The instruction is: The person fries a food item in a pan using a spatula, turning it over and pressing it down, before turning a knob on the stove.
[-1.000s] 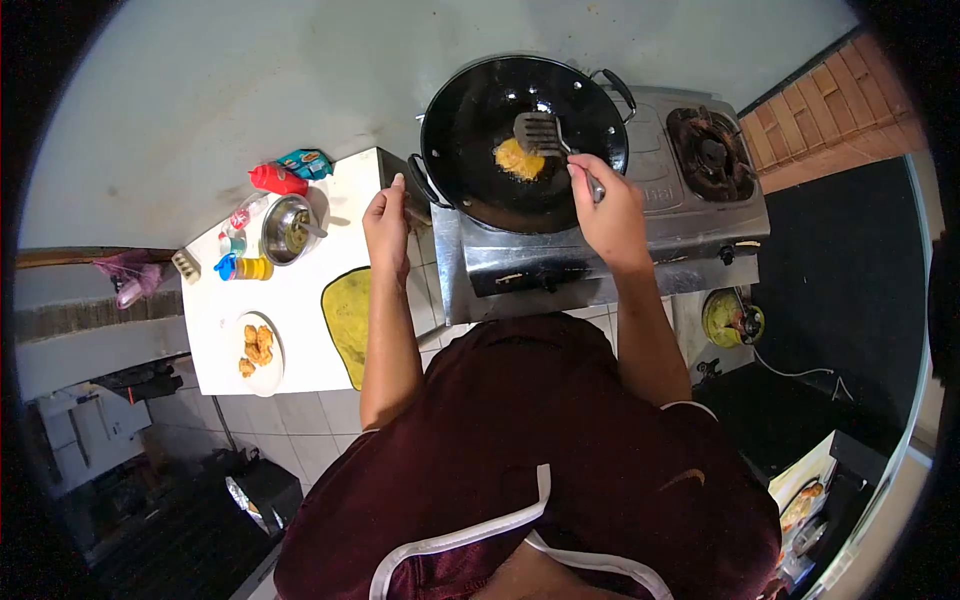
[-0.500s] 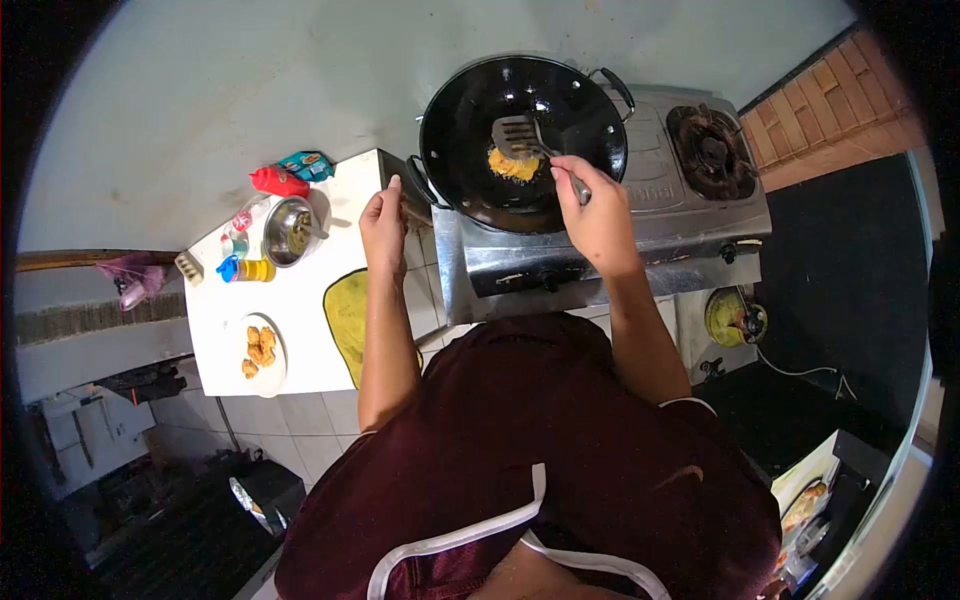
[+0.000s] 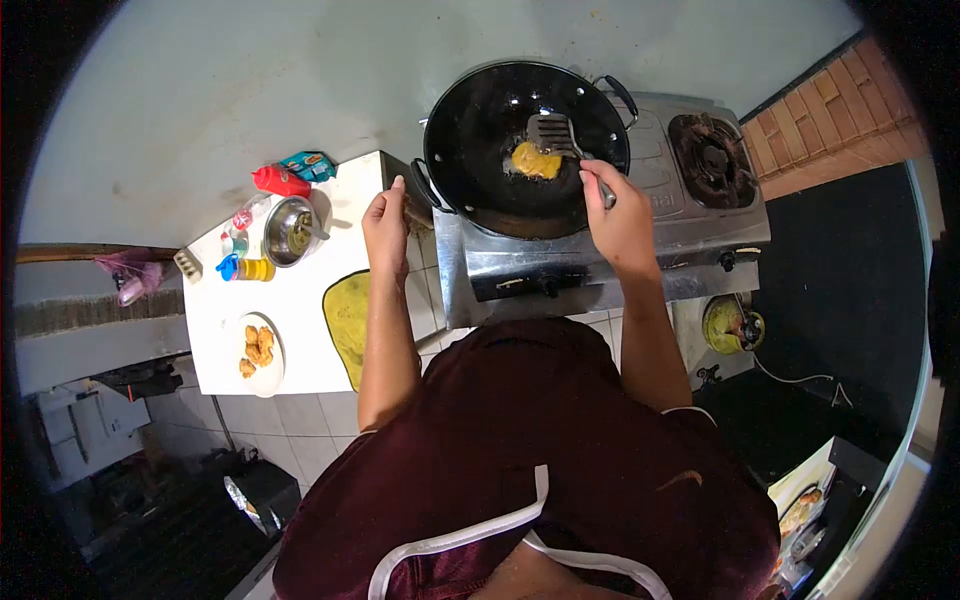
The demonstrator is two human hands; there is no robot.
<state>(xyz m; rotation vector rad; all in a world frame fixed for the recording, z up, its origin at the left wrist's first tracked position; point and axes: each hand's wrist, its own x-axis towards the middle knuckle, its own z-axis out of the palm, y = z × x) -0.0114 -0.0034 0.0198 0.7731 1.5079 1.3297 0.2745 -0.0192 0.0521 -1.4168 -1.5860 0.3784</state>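
Frying under way, head view: right hand [image 3: 620,215], grip closed tight on slotted metal spatula [image 3: 553,133], blade touching golden-yellow battered piece [image 3: 536,160] mid black round wok [image 3: 470,130] on steel gas stove [image 3: 600,265]. Left hand [image 3: 385,225] beside wok's handle; can't tell its grip. Fried brown pieces [image 3: 257,350] sit plated on white counter [image 3: 290,290]. Partway, I'd say.

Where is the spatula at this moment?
The spatula is upper centre in the head view, its slotted blade inside the black wok at the yellow food, its handle gripped by the right hand.
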